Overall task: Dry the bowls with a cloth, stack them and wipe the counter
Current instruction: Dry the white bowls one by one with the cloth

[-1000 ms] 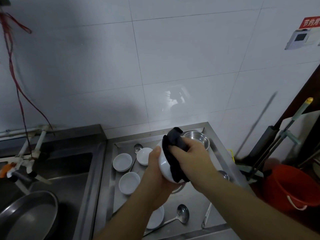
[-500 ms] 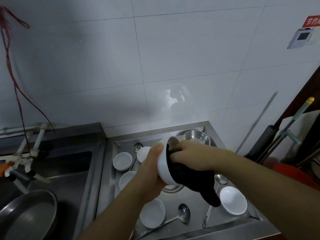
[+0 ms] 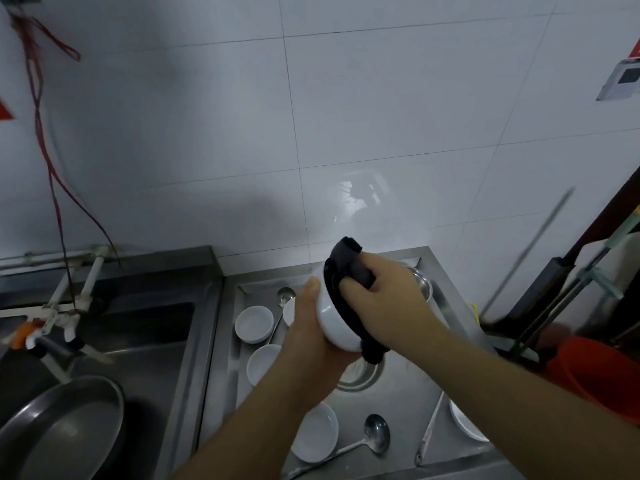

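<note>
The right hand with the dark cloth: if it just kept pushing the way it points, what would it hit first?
The right hand points left into the white bowl, so it meets the cloth and bowl wall first, then probably the left hand cupping the bowl behind.

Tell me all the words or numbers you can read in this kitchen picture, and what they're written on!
None can be read here.
Red sign at the right edge of the wall: cut off by the frame, no characters show.
White wall box under it: has a small dark screen, nothing legible on it.
Red shape at the left edge of the wall: no writing shows.
Held white bowl, dark cloth: no print visible.
</note>
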{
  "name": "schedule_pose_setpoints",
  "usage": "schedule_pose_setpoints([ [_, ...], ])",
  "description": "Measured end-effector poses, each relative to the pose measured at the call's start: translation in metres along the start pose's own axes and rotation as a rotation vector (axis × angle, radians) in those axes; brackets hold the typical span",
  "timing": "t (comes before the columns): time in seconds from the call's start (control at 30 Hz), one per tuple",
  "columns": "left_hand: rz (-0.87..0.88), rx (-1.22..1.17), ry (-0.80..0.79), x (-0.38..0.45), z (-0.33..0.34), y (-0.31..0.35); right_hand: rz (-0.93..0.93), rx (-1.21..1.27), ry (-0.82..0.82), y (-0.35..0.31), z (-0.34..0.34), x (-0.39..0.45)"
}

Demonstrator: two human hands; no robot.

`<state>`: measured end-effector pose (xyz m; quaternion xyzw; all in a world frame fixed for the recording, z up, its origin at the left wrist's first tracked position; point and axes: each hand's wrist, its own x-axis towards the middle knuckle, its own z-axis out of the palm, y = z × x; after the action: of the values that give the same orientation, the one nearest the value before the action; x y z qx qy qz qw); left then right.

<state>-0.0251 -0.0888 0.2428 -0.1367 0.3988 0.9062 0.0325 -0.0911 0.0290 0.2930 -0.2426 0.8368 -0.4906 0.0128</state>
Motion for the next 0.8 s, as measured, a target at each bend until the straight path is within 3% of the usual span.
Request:
schedule_pose_setpoints([
  [0.13,0.022,0.037,0.047,0.001,0.002,0.007,-0.297,-0.337,-0.238,0.014,-0.010,0.007],
  [0.23,0.055,0.111,0.098,0.006,0.000,0.008,-0.148,-0.385,-0.337,0.011,-0.008,0.009],
  [0.37,0.184,0.212,0.124,0.011,-0.005,0.007,0.394,0.133,-0.454,0.005,-0.009,0.012],
  [0.5,0.273,0.303,0.051,0.014,-0.017,0.003,0.725,0.603,-0.363,0.009,-0.006,0.005],
  [0.63,0.310,0.545,0.005,0.020,-0.028,0.001,0.815,0.956,-0.183,0.012,0.006,0.005],
  [0.8,0.355,0.868,-0.040,0.021,-0.037,0.007,0.775,1.015,-0.257,0.017,0.004,0.007],
])
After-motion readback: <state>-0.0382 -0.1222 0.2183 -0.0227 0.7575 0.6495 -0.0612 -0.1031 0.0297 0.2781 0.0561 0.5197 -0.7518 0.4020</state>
